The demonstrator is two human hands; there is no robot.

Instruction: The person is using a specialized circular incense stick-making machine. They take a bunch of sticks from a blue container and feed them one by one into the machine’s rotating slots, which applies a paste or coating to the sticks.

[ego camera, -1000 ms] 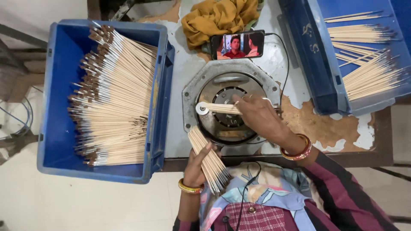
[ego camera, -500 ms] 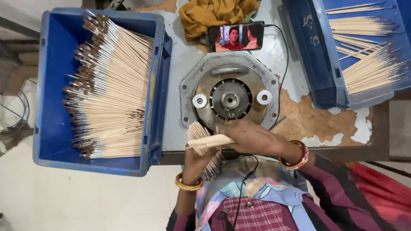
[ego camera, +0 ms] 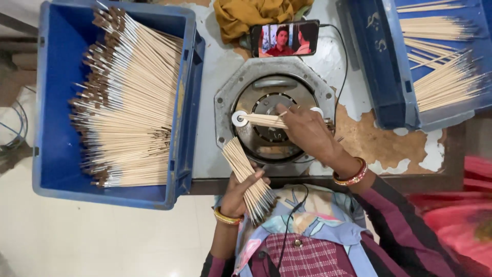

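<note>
Over the round grey metal machine (ego camera: 274, 110), the right hand (ego camera: 307, 131) pinches what look like 2 or 3 thin pale wooden sticks (ego camera: 264, 120) flat across its rollers, while the left hand (ego camera: 241, 190), just below it, grips a spare bundle of sticks (ego camera: 246, 174), ready to draw from.

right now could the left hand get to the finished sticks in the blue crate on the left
Probably not freely: the left hand is gripping a bundle of bare sticks. The blue crate stands open-topped beside it with nothing between, so only the full grip hinders.
</note>
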